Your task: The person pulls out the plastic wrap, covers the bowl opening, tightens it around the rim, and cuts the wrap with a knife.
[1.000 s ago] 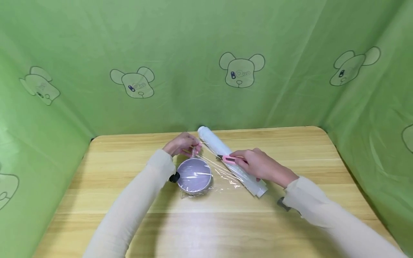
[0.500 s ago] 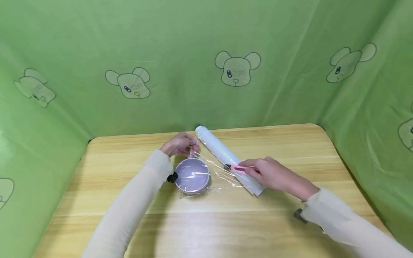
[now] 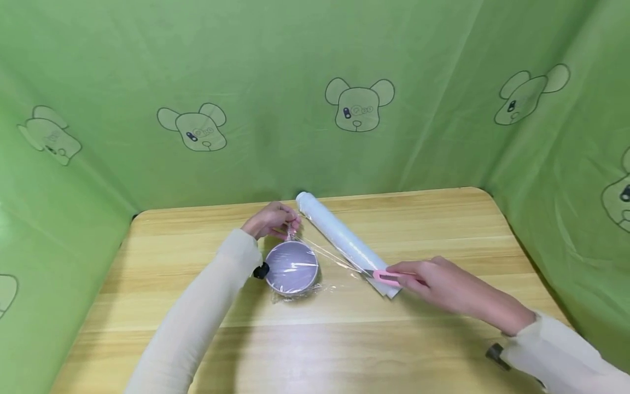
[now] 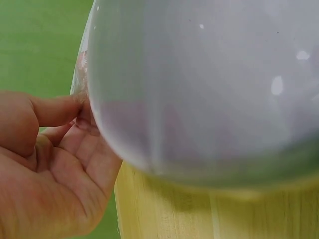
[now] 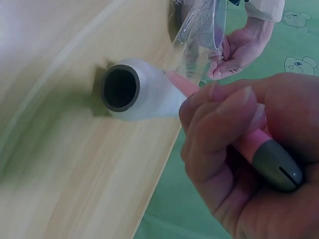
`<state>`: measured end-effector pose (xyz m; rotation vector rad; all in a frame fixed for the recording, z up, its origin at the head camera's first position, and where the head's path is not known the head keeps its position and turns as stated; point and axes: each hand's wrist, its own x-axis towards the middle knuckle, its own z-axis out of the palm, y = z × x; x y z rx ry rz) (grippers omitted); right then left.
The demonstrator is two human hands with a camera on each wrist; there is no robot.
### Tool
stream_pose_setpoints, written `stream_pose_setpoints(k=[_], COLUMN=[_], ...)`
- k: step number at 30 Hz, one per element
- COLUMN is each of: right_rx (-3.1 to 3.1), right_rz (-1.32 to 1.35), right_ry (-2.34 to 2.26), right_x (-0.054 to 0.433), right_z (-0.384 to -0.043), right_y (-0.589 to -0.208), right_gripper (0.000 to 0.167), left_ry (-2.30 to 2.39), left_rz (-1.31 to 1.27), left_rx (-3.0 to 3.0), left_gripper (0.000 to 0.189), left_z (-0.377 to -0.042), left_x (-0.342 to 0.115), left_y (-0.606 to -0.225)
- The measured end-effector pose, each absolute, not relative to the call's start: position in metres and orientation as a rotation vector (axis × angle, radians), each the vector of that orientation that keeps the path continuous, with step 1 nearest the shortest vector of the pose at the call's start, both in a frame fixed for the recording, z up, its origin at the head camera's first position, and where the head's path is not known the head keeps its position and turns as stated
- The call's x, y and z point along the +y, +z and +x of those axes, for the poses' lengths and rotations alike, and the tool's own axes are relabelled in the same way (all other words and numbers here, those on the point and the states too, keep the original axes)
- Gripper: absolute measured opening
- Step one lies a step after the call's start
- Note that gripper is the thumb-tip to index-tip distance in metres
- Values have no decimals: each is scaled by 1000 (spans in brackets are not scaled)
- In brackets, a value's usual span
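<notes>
A pale lilac bowl (image 3: 292, 268) stands on the wooden table with clear cling film (image 3: 334, 257) stretched over its top. At the bowl's far rim, my left hand (image 3: 273, 220) pinches the film between thumb and fingers, also visible in the left wrist view beside the bowl (image 4: 209, 89). My right hand (image 3: 443, 287) grips a pink utility knife (image 3: 386, 278), whose dark tip meets the film over the near end of the cling film roll (image 3: 339, 230). In the right wrist view the knife's grey butt (image 5: 276, 167) pokes out of my curled fingers.
The wooden table (image 3: 305, 350) has its far edge against a green curtain (image 3: 266, 153) printed with bear heads. Diagonally across the table, to the right of the bowl, lies the roll, its hollow core (image 5: 120, 88) showing in the right wrist view.
My right hand has drawn the utility knife along the roll, toward me and to the right, from about its middle to its near end. My left hand keeps its pinch near the bowl.
</notes>
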<state>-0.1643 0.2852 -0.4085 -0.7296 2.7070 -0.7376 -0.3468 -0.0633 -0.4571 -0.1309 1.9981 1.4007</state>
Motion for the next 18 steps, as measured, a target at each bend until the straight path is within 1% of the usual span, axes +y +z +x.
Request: stream_pose_setpoints(k=[8,15,17,18], right_rx=[2681,2727,2792,2821], right_rz=[-715,-808,-771,-735], right_ry=[-751,-788,-859,-905], right_x=[303,330,334,336], right_z=[-142,-121,-119,-118], right_y=[-409,-414,-416,-417], right_gripper=[33,30,31,29], left_ry=[1403,1383,1382,1383], left_rz=[-144,-127,-125,-128], left_rx=[2002,2004,2001,1995], left_gripper=[28,29,29,30], left_z=[-348,-348,-348,-347], left_x=[-67,-72,-73,-74], left_y=[-458,-457,-459,-460])
